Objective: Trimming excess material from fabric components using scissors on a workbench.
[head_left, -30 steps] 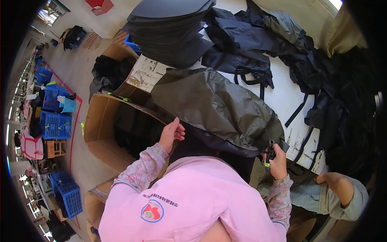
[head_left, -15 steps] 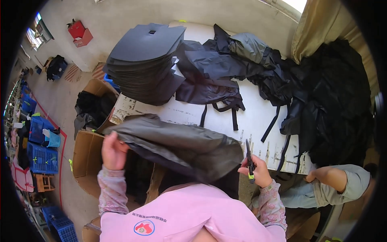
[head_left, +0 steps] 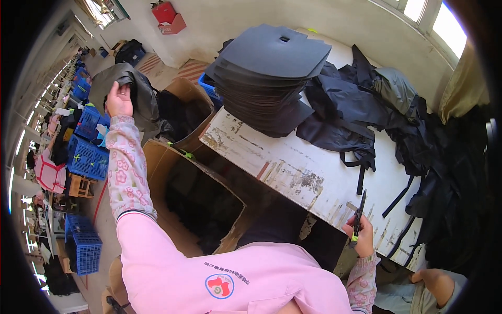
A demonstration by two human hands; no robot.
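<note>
A worn white tabletop point(head_left: 293, 167) stood beside open cardboard boxes point(head_left: 196, 201). Left of it, the left hand point(head_left: 119, 99) gripped a grey bag point(head_left: 133, 94); the right hand point(head_left: 361, 235) clenched scissors point(head_left: 358, 217). Keeping those blades pointed away seemed wise.

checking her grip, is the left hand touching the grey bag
Touching. The head view shows the left hand with its fingers closed on the grey bag held out over the boxes.

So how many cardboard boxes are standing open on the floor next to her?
2: a large cardboard box below the left hand, and a farther cardboard box behind it, by the white table's corner. Others may be hidden.
</note>
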